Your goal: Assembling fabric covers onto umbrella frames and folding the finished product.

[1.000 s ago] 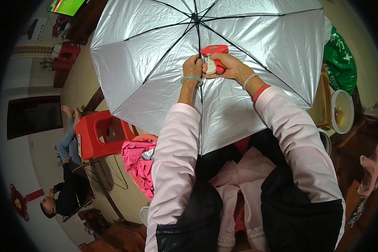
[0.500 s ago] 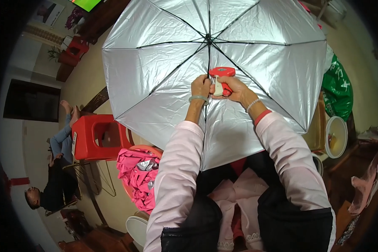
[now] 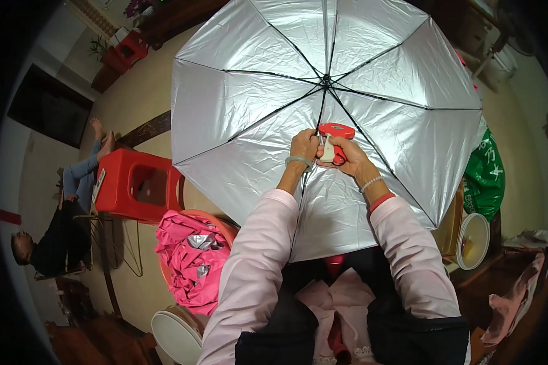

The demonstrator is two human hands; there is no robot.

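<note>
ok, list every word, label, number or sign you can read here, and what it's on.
Green bag: large white characters, partly in view; I don't transcribe printed text.
Red-and-white tool in the right hand: greyish patch on the red top, too small to read.
Red stool: pale label on its side, too small to read.
Silver umbrella: no lettering seen on the side facing the camera.

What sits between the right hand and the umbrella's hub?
Head view: first the red top of the red-and-white tool in the right hand, then bare silver canopy up to the hub.
</note>
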